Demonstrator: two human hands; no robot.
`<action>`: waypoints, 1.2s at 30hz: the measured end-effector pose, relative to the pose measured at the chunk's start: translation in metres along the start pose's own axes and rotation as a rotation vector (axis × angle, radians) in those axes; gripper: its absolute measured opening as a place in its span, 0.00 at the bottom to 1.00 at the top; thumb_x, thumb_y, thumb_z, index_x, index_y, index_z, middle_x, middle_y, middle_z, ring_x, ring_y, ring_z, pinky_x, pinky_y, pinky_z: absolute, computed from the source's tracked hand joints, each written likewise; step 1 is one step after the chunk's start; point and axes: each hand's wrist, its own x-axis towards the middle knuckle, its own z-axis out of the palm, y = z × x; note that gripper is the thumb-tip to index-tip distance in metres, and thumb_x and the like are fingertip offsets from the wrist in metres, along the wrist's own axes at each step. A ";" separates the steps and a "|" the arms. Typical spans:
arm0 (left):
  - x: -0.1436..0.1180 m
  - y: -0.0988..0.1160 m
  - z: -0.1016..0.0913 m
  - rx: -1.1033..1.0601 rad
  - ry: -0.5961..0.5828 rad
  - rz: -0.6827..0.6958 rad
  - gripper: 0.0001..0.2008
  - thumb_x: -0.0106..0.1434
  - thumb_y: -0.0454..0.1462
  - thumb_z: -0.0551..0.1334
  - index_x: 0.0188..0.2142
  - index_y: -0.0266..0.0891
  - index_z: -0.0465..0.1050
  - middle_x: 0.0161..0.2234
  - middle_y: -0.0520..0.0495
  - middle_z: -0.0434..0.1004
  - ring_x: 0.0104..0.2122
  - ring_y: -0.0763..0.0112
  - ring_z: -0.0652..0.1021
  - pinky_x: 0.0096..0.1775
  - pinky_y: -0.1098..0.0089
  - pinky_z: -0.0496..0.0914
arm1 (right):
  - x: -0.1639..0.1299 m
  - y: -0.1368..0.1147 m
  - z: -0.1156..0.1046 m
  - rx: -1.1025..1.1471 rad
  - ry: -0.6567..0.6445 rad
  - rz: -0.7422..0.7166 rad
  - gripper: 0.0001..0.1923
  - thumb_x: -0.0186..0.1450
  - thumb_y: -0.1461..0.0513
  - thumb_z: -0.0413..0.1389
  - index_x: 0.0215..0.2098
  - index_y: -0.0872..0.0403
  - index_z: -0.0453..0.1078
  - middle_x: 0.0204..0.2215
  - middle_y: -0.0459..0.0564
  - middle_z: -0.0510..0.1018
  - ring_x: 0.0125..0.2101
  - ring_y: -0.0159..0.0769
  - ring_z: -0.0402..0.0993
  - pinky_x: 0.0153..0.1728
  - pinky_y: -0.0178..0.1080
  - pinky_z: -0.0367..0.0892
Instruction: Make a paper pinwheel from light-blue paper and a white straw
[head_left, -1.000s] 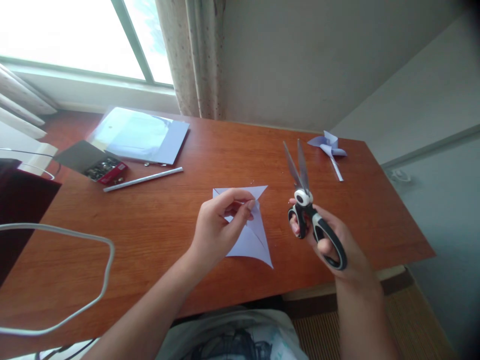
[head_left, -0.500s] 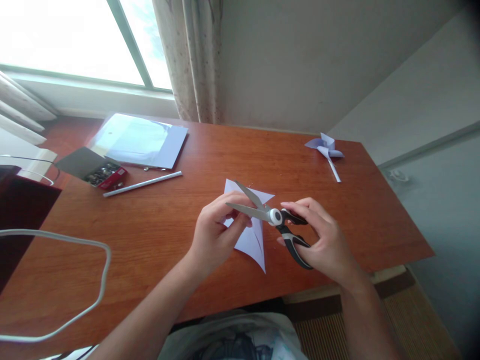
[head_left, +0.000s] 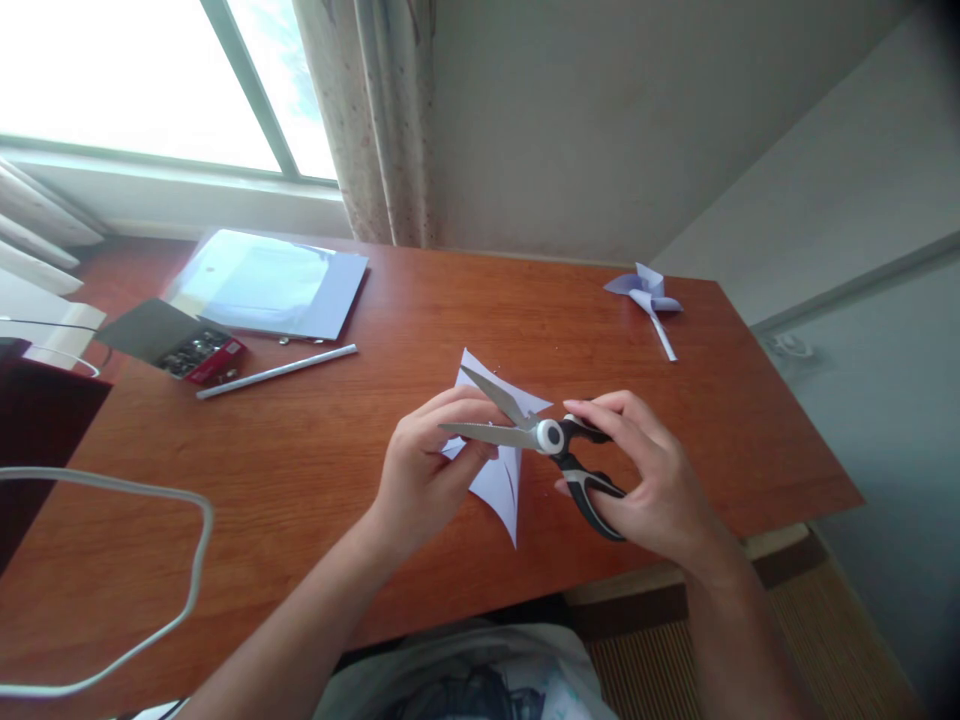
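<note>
While left hand (head_left: 424,470) pinches folded paper (head_left: 501,480), right hand (head_left: 645,480) grips open scissors (head_left: 540,437) across it

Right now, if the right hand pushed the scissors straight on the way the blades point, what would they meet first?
The right hand holds the scissors with blades open, pointing left. First in line are the folded paper and the left hand holding it; depth is unclear, so which comes first is uncertain.

Head view, looking forward and down across a wooden table (head_left: 315,470).

The single camera sits above the person's lap, close over both hands at lower centre, facing the window (head_left: 127,80) and curtain (head_left: 390,120) at the table's far edge; no second view shares the scene.
</note>
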 end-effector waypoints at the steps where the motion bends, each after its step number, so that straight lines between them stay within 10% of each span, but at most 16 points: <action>1: 0.000 0.000 0.000 0.000 0.006 -0.006 0.06 0.65 0.31 0.64 0.34 0.40 0.80 0.33 0.45 0.82 0.30 0.69 0.79 0.30 0.71 0.72 | 0.000 0.000 0.000 -0.006 0.003 -0.004 0.35 0.62 0.65 0.66 0.65 0.45 0.64 0.49 0.52 0.73 0.47 0.43 0.77 0.47 0.45 0.78; 36: 0.001 0.002 -0.001 0.050 0.016 -0.012 0.06 0.65 0.30 0.65 0.33 0.39 0.80 0.31 0.48 0.81 0.29 0.72 0.78 0.30 0.73 0.70 | -0.002 -0.005 0.001 0.001 0.059 0.014 0.32 0.62 0.68 0.66 0.62 0.47 0.68 0.46 0.51 0.72 0.44 0.39 0.75 0.46 0.39 0.74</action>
